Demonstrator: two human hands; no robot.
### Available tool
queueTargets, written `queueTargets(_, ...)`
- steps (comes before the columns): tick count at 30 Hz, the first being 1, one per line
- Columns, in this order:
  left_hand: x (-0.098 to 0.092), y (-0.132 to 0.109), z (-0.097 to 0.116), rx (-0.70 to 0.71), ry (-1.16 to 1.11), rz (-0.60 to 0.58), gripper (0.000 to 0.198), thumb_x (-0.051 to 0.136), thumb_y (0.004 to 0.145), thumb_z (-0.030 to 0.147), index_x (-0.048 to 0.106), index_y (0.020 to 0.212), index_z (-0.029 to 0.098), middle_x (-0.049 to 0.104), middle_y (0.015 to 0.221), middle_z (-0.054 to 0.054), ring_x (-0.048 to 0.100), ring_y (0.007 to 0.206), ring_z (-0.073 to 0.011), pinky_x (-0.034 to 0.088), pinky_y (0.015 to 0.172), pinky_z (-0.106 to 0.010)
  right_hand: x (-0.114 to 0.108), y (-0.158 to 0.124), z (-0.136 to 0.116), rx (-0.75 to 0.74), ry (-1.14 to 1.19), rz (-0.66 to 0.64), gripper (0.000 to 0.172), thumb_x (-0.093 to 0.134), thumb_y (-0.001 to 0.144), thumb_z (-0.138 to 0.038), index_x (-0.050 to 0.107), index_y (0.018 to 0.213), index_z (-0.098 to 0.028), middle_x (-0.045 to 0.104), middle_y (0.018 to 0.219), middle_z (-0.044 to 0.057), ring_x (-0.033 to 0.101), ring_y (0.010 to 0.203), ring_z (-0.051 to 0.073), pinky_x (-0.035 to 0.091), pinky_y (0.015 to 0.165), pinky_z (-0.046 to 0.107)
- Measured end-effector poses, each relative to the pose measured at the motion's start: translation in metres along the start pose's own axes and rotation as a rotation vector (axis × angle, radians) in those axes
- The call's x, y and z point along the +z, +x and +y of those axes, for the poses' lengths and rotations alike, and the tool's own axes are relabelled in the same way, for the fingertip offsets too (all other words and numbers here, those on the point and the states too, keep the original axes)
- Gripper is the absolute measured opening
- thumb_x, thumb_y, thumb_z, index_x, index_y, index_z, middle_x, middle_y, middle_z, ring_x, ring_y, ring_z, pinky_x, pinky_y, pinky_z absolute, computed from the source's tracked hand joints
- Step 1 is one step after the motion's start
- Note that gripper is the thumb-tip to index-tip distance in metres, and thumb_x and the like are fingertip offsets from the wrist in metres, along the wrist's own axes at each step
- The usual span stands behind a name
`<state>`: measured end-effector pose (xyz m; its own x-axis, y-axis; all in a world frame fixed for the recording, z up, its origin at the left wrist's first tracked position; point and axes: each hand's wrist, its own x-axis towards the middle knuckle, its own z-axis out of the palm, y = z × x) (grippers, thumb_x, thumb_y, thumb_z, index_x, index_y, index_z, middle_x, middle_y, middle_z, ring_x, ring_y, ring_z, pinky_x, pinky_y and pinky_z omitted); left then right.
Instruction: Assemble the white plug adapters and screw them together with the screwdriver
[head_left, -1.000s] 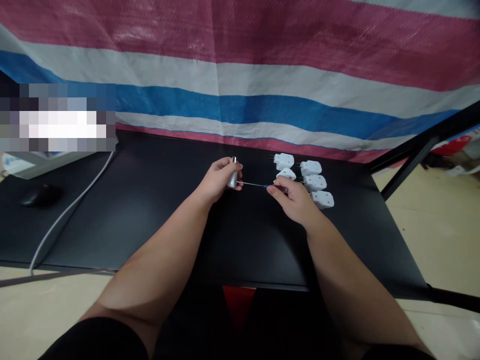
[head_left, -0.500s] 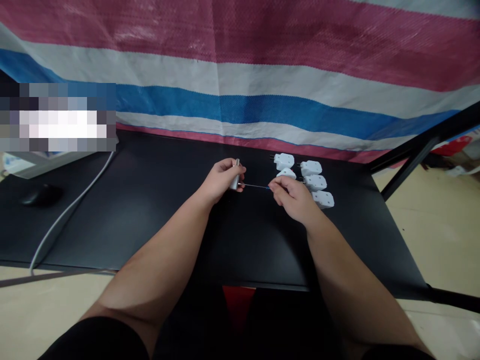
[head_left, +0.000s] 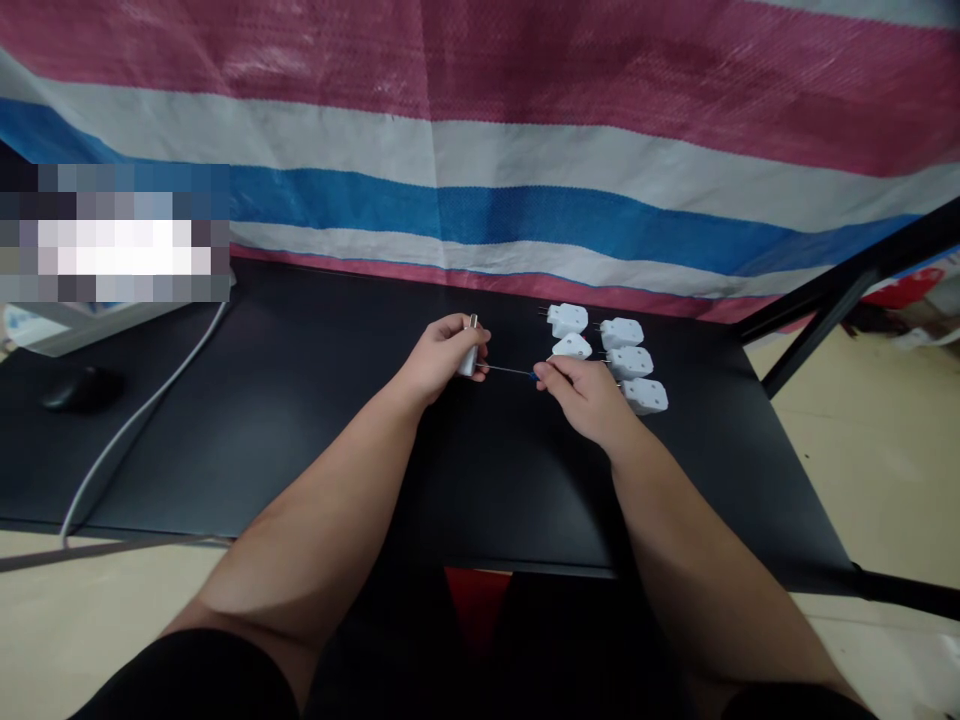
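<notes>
My left hand (head_left: 442,358) is closed around a white plug (head_left: 469,361), holding it upright a little above the black table, with its metal prongs pointing up. In the fingers of my right hand (head_left: 581,393) is a screwdriver (head_left: 506,370) with a thin metal shaft; only a bit of blue shows where its handle meets my fingertips. The shaft runs left, and its tip meets the side of the plug facing my right hand. Several more white plugs (head_left: 631,362) lie just beyond and beside my right hand, one partly behind it.
A black mouse (head_left: 82,388) and a pale cable (head_left: 142,420) lie on the left of the black table (head_left: 300,440). Behind it hangs a striped sheet (head_left: 525,215). A black metal frame bar (head_left: 840,290) rises at the right edge. A blurred-out device stands back left.
The view has shifted very slightly. My right hand's fingers have changed their grip a little on the screwdriver, showing more blue. The plug stays in my left hand.
</notes>
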<state>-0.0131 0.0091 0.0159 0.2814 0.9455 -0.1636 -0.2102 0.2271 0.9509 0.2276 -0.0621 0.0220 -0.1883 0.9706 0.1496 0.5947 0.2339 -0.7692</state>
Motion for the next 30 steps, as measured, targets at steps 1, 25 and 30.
queueTargets(1,-0.0002,-0.0001,0.0005,-0.002,0.002,0.002,0.018,0.081,0.083,0.027,0.065,0.084,0.018,0.069,0.071,-0.001,0.070,0.055,-0.0145,0.062,0.051,-0.025,0.0004,-0.0002,-0.0012,-0.009,-0.003,-0.011,0.052,0.055,0.113,-0.064,0.069,0.084,-0.024,0.062,0.069,0.001,0.056,0.066,0.019,0.041,0.067,0.037)
queueTargets(25,-0.0011,0.0013,-0.0013,0.006,0.012,-0.007,0.022,0.083,0.081,0.031,0.065,0.085,0.019,0.070,0.072,-0.001,0.070,0.055,-0.0143,0.061,0.050,-0.024,0.0014,-0.0014,-0.0005,-0.032,0.021,0.024,0.045,0.069,0.106,-0.066,0.068,0.088,-0.025,0.065,0.072,0.001,0.057,0.067,0.019,0.042,0.066,0.037)
queueTargets(30,-0.0016,0.0012,0.0002,-0.006,0.002,0.000,0.021,0.083,0.082,0.029,0.065,0.085,0.019,0.071,0.072,-0.002,0.070,0.055,-0.0142,0.061,0.051,-0.024,0.0006,-0.0015,-0.0026,-0.072,-0.005,-0.035,0.038,0.063,0.111,-0.061,0.068,0.095,-0.026,0.067,0.078,0.001,0.058,0.069,0.019,0.043,0.068,0.036)
